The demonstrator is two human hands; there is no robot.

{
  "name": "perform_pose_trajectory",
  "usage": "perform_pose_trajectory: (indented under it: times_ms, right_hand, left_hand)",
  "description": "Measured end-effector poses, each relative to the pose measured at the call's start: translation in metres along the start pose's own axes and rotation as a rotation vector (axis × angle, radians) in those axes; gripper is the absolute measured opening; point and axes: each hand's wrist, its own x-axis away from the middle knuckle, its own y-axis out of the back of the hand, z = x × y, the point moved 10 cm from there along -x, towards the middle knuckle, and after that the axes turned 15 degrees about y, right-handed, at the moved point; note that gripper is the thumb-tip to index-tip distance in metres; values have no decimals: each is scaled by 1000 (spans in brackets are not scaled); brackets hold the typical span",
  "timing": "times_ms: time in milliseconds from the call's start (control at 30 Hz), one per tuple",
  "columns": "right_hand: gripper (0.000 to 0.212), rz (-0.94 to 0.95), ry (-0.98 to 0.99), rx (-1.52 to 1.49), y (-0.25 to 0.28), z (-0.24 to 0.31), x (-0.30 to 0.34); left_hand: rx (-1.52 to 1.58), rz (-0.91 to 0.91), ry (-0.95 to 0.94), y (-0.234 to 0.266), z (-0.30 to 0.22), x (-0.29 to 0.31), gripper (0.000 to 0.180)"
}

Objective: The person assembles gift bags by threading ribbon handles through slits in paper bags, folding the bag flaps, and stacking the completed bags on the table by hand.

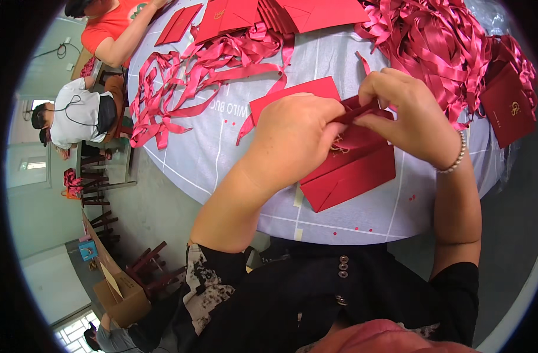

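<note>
Both grips closed on one narrow dark-red ribbon (356, 112): left hand (295, 138) pinching its near end, right hand (401, 112) pinching the far part from above, fingertips nearly meeting, likely to keep the strip taut over the folded red paper bag (354, 173). Bag flat on the surface (222, 141) just under both hands, near the front edge, gold emblem half hidden by the left thumb. Another flat red piece (298, 93) tucked beneath. Farther out, loose pink ribbons (186, 82) left, a bigger tangle (439, 41) right, stacked red bags (281, 15) at the back. A seated person's arm (125, 35) at far left.
</note>
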Motion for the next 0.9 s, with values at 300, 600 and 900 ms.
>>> perform_pose_trajectory:
  times_ms: [300, 600, 900]
  right_hand:
    - [12, 202, -352, -431, -10, -26, 17]
    - [17, -333, -354, -1001, -9, -63, 27]
    - [51, -5, -430, -948, -65, -44, 28]
  left_hand:
    - [-168, -6, -461, -10, -54, 26, 20]
    - [36, 49, -484, 2, -66, 27, 19]
    - [39, 30, -534, 11, -78, 40, 15]
